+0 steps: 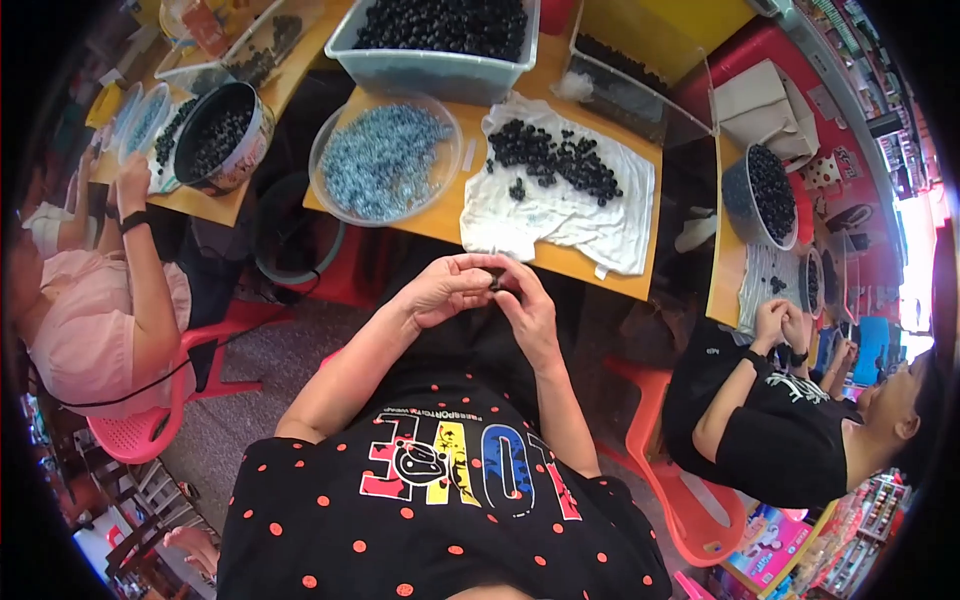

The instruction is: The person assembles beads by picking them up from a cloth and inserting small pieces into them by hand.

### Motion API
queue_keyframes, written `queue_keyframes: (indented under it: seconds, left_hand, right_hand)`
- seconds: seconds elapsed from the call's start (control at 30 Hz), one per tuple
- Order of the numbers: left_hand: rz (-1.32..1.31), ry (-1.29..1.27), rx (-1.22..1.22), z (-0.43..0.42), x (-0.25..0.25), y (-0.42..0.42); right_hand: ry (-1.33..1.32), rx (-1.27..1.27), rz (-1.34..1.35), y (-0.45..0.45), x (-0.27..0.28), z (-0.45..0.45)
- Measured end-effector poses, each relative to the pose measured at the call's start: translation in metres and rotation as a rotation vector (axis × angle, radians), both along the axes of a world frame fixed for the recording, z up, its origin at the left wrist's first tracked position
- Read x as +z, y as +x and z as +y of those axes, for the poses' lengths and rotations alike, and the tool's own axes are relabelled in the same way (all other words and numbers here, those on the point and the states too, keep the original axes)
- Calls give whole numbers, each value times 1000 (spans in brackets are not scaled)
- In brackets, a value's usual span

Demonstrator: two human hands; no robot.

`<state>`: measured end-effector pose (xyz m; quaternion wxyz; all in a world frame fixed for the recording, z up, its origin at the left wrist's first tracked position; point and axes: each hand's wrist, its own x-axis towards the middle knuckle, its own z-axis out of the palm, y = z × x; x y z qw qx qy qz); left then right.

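The person's left hand (455, 290) and right hand (523, 312) are meeting just before the counter (447, 207), each grip pinching narrowly on a small dark part (494, 284); light, even fingertip pressure is probably serving best. Beyond, black parts (555, 160) are lying on a white cloth (625, 208), a round tub (451, 150) is holding blue pieces (385, 160), and a plastic bin (430, 73) is standing behind.

On the dotted black shirt (455, 549), a blue O (526, 466) can be read among large coloured letters (450, 480), while the small white line (432, 416) beside them and the pink box's (770, 545) print cannot be made out.
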<state>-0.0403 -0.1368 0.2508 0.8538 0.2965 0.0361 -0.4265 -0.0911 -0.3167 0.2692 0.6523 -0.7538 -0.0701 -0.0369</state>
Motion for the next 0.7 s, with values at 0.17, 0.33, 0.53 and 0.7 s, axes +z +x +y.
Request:
queue_keyframes:
  seconds: [0.17, 0.33, 0.53, 0.7]
  left_hand:
    - [-286, 286, 89, 13, 59, 87]
    - [-587, 410, 563, 18, 150, 207]
    - [-821, 639, 174, -9, 121, 167]
    - [-1165, 1188, 92, -28, 64, 141]
  right_hand:
    - [253, -99, 168, -9, -2, -9]
    - [198, -150, 185, -14, 2, -13]
    - [133, -228, 163, -12, 3, -19]
    - [100, -229, 177, -11, 4, -19]
